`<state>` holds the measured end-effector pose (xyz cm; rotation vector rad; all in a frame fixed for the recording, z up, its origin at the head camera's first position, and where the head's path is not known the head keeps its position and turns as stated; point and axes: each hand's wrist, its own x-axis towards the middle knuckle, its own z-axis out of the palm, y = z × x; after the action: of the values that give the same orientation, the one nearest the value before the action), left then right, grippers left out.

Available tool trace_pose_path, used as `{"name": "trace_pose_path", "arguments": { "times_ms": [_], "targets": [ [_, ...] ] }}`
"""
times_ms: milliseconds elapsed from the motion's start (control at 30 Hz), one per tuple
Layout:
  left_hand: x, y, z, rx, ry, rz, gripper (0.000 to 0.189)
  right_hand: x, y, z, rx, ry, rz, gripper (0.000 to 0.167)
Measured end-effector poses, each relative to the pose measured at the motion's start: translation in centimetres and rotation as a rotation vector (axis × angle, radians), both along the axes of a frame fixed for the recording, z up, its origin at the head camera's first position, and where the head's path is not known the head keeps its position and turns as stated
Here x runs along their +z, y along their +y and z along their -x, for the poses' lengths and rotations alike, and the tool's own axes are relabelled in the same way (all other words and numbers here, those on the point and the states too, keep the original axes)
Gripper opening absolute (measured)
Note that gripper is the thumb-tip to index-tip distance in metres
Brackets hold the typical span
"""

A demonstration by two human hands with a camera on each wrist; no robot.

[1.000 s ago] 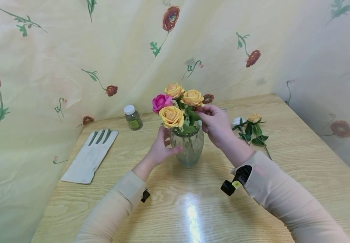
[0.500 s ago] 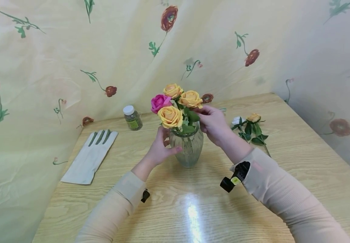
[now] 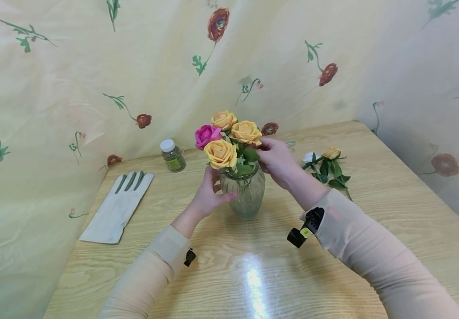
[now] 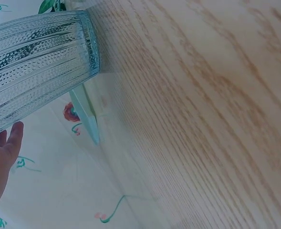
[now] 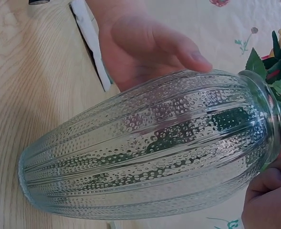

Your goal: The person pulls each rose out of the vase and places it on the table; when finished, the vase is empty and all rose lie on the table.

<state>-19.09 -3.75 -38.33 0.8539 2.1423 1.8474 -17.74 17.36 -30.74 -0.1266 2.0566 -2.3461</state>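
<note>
A ribbed clear glass vase [image 3: 249, 199] stands upright on the table, tilted only by the camera in both wrist views. My left hand [image 3: 208, 196] holds its left side near the neck, thumb in front; in the right wrist view that thumb presses the vase wall [image 5: 145, 157]. Three yellow roses [image 3: 220, 154] and a magenta rose [image 3: 207, 136] rise from the mouth. Just under the right-hand yellow rose [image 3: 246, 132], my right hand [image 3: 279, 163] pinches at its stem, fingertips partly hidden by bloom and leaves. Curled fingers of this hand [image 5: 271, 205] show beside the rim.
On the right lie a white rose [image 3: 311, 158] and another yellow rose [image 3: 332, 153] with leafy stems. A white-lidded jar [image 3: 173, 156] stands back left. A white glove [image 3: 118, 208] with grey-green finger stripes lies at left. Flower-printed cloth [image 3: 165, 66] hangs behind the wooden table [image 3: 221, 274].
The view has shifted slightly. My right hand and the right-hand yellow rose have edged a little left, with the bloom slightly lower. The left hand keeps its hold on the vase.
</note>
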Motion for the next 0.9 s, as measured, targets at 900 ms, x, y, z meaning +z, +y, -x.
{"name": "trace_pose_path", "arguments": {
  "times_ms": [900],
  "targets": [
    [0.0,-0.2,0.1,-0.004,-0.015,0.012,0.114,5.3,0.6,-0.1,-0.061,0.203,0.365,0.029]
  ]
}}
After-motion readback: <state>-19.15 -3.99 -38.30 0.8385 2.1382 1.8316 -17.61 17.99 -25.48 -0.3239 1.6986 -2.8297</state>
